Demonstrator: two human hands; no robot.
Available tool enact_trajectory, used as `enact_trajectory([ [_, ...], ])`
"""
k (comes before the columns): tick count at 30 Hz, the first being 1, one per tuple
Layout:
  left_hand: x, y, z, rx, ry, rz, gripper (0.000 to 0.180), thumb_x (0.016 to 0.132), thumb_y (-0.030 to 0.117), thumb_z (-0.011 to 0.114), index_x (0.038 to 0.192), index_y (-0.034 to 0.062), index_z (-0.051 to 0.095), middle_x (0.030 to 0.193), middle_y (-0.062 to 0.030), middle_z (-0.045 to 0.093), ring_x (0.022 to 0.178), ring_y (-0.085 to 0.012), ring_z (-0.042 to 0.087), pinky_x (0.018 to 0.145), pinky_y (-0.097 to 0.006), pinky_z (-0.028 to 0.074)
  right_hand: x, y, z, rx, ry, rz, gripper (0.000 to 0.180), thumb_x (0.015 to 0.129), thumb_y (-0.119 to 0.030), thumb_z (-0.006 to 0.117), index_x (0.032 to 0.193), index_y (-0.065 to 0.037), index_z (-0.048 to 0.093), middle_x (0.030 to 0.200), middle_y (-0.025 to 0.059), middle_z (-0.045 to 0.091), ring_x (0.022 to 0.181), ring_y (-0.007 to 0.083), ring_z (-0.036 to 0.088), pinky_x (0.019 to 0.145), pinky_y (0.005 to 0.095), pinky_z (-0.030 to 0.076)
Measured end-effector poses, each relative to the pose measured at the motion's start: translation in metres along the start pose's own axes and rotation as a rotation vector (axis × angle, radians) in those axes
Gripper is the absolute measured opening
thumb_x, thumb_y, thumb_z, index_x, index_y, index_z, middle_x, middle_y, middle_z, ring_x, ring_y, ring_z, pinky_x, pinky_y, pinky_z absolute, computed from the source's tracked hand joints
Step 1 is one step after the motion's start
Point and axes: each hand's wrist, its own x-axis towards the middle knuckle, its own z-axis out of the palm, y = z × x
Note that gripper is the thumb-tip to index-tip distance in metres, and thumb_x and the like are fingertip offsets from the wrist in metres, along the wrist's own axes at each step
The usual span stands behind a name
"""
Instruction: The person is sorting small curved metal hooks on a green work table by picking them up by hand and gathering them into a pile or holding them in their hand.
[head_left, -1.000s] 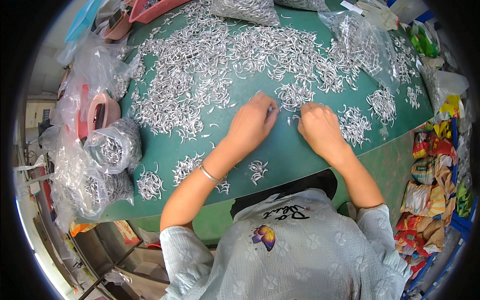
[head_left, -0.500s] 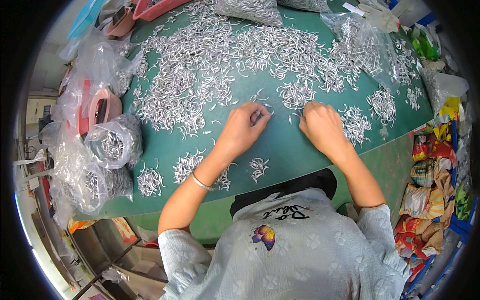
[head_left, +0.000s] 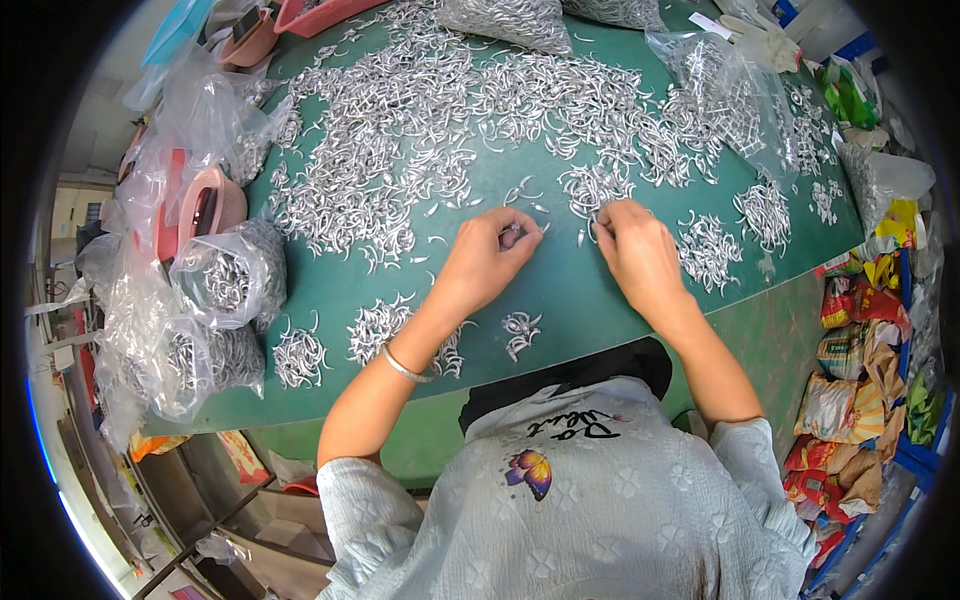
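Left fingers (head_left: 521,251), right fingers (head_left: 619,213) curled, grip unclear, silver pieces (head_left: 400,140) across green table (head_left: 560,295), packages (head_left: 833,404) at right

Colourful packages (head_left: 828,405) lie at right, a pink basket (head_left: 232,204) at left.

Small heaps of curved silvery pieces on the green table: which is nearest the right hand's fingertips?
The heap of thin, curved silvery pieces just beyond the right hand; the neighbouring heap lies off to that hand's right side.
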Motion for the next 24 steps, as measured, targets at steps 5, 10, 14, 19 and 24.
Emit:
enact_trajectory([
  [5, -0.001, -0.003, -0.001, -0.145, -0.026, -0.078, 0.013, 0.087, 0.013, 0.065, 0.089, 0.0005, 0.065, 0.067, 0.0073, 0.047, 0.061, -0.0027, 0.037, 0.052, -0.021, 0.032, 0.001, -0.003, 0.014, -0.134, 0.040, -0.052, 0.012, 0.080, -0.007, 0.065, 0.083, 0.002, 0.058, 0.085, 0.0176, 0.060, 0.086, 0.0343, 0.059, 0.074, 0.0432, 0.048],
  [10, -0.003, -0.002, -0.002, -0.225, -0.034, -0.125, 0.013, 0.088, 0.014, 0.065, 0.090, 0.0006, 0.065, 0.071, 0.0071, 0.050, 0.064, -0.0021, 0.039, 0.054, -0.020, 0.032, 0.002, 0.002, 0.019, -0.230, 0.050, -0.106, 0.011, 0.077, -0.005, 0.064, 0.081, 0.003, 0.058, 0.086, 0.0184, 0.059, 0.084, 0.0343, 0.058, 0.074, 0.0431, 0.048],
  [14, -0.004, -0.009, -0.001, -0.254, -0.058, -0.109, 0.015, 0.088, 0.014, 0.064, 0.091, -0.0003, 0.065, 0.074, 0.0052, 0.053, 0.066, -0.0025, 0.041, 0.056, -0.019, 0.033, 0.002, 0.009, 0.007, -0.104, 0.053, -0.108, 0.010, 0.075, -0.003, 0.063, 0.080, 0.003, 0.057, 0.083, 0.0184, 0.059, 0.082, 0.0341, 0.058, 0.072, 0.0439, 0.047],
  [19, -0.010, 0.005, 0.007, -0.609, -0.125, -0.258, 0.017, 0.089, 0.015, 0.064, 0.096, -0.0011, 0.064, 0.074, 0.0036, 0.054, 0.065, -0.0042, 0.043, 0.057, -0.020, 0.033, -0.001, 0.004, -0.018, 0.568, -0.132, 0.114, 0.010, 0.083, -0.006, 0.064, 0.085, 0.001, 0.057, 0.070, 0.0041, 0.057, 0.059, 0.0100, 0.051, 0.055, 0.0271, 0.043],
  [24, -0.008, 0.012, 0.026, -0.735, -0.086, -0.258, 0.017, 0.090, 0.015, 0.063, 0.097, -0.0002, 0.064, 0.072, 0.0036, 0.053, 0.062, -0.0046, 0.041, 0.055, -0.020, 0.032, -0.004, -0.002, 0.011, 1.124, -0.239, 0.238, 0.009, 0.092, -0.009, 0.057, 0.095, -0.001, 0.055, 0.078, 0.0018, 0.060, 0.068, 0.0071, 0.055, 0.059, 0.0213, 0.044],
])
